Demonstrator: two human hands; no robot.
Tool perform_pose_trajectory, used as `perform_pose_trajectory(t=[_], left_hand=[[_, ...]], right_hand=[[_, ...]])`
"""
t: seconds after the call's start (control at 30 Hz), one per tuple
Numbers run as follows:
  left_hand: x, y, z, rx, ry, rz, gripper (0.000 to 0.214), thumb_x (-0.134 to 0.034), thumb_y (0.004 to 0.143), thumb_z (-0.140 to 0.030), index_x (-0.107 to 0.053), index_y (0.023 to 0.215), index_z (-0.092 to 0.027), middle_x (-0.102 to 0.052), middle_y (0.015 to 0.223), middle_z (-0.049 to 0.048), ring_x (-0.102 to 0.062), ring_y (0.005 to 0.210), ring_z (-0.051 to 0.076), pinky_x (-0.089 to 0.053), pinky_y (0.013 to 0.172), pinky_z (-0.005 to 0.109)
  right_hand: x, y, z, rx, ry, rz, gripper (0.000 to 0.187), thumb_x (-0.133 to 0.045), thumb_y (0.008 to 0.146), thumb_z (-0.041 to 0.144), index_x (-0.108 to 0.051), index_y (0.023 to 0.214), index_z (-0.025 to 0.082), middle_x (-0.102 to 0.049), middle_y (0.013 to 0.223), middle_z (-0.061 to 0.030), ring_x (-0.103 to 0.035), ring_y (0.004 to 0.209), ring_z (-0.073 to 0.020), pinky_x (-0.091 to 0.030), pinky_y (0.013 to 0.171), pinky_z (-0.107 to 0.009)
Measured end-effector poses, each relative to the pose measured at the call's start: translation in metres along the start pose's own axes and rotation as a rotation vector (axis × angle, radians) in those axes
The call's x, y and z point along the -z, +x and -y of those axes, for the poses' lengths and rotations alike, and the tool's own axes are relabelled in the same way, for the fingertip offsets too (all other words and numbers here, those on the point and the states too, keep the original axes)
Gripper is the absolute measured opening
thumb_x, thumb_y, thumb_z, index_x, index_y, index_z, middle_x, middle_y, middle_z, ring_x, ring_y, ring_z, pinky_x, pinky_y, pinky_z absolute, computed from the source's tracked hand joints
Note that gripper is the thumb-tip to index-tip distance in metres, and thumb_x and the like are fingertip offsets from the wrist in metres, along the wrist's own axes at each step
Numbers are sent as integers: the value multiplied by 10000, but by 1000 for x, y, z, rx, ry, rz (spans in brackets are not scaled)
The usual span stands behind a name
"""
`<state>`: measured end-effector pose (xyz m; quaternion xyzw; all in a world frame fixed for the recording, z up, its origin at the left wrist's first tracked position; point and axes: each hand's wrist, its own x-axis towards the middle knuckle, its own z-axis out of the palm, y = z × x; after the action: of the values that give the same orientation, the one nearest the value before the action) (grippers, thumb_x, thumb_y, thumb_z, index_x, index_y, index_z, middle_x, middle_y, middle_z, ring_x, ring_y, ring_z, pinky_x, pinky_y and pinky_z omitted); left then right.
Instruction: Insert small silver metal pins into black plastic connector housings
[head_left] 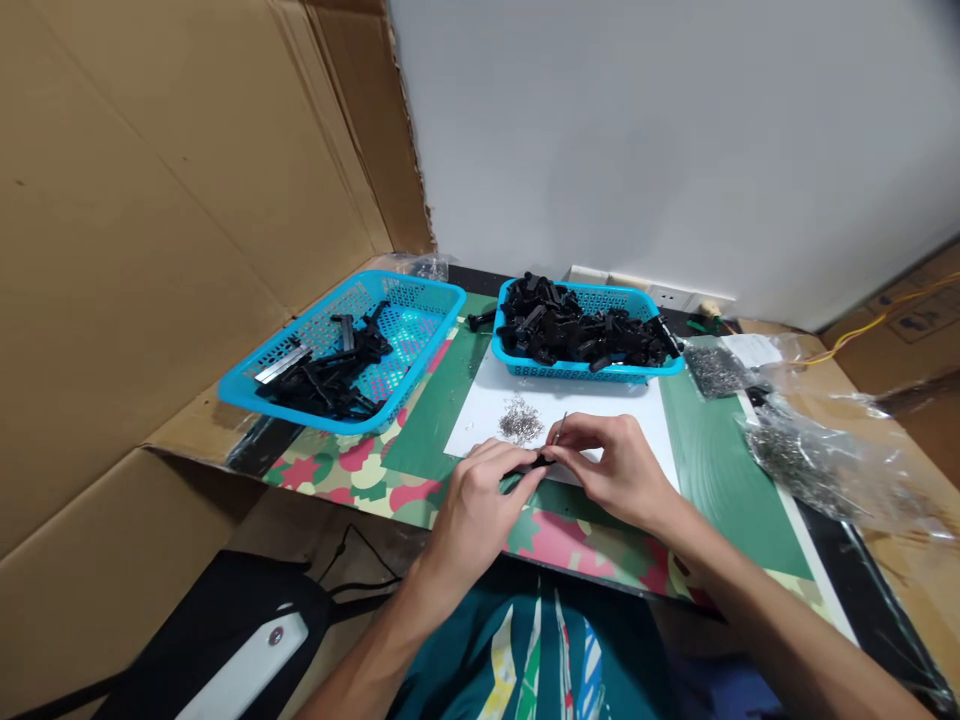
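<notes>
Close to the table's front edge, my left hand (484, 490) pinches a small black plastic part (541, 461), mostly hidden by the fingers. My right hand (611, 460) meets it from the right, its fingers closed around a thin metal pin-like piece (562, 428) that sticks up; its exact kind I cannot make out. Just beyond the fingertips, a pile of tiny shiny metal pieces (520, 420) lies on a white sheet of paper (469, 430).
A blue basket (420, 400) with several black parts stands left. Another blue basket (585, 372), heaped with black parts, is at the back. Plastic bags of small metal pieces (716, 368) and of thin metal pieces (802, 465) lie right. Cardboard (150, 200) walls the left side.
</notes>
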<state>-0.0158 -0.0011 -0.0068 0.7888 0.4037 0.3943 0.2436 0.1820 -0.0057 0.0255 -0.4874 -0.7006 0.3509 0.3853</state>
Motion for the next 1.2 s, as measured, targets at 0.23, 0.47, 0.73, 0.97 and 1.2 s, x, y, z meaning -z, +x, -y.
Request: perform_pose_trajectory(t=[0.23, 0.47, 0.73, 0.97, 1.2], left_hand=[[6, 2, -1, 37, -45, -136, 126, -705, 974, -205, -746, 1089, -236, -772, 1049, 46, -739, 882, 197, -601, 810, 313], [10, 3, 3, 92, -122, -231, 187, -694, 984, -242, -736, 1166, -251, -743, 1152, 59, -718, 1001, 211, -597, 893, 327], [24, 36, -6, 66, -141, -304, 193, -707, 983, -308, -787, 1151, -257, -755, 1168, 59, -724, 1041, 225, -589, 927, 337], [46, 142, 1, 137, -364, -442, 354, -728, 923, -436, -818, 1165, -194, -783, 1001, 72, -692, 794, 190, -576, 714, 298], [40, 246, 37, 275, -331, -312, 352, -762, 937, -372, -751, 1154, -94, -763, 1000, 114, -713, 831, 201, -607, 769, 347]], right_hand=[[34, 5, -14, 165, -184, -114, 159, -637, 1028, 299, -724, 1132, 218, -784, 1023, -69, -730, 848, -197, -563, 790, -323], [44, 9, -21, 57, -675, 175, 190, -564, 1063, 207, -754, 1071, 199, -722, 930, -59, -668, 869, -210, -454, 734, -308], [31, 10, -23, 174, -863, 156, 173, -582, 1066, 217, -744, 1011, 189, -724, 920, -66, -652, 883, -243, -429, 782, -363], [28, 11, -24, 317, -818, 1, 198, -560, 1071, 192, -697, 929, 205, -697, 839, -47, -628, 817, -220, -402, 772, -351], [26, 12, -25, 414, -788, -17, 246, -524, 1079, 185, -659, 874, 201, -668, 767, -33, -604, 749, -201, -363, 738, -335]])
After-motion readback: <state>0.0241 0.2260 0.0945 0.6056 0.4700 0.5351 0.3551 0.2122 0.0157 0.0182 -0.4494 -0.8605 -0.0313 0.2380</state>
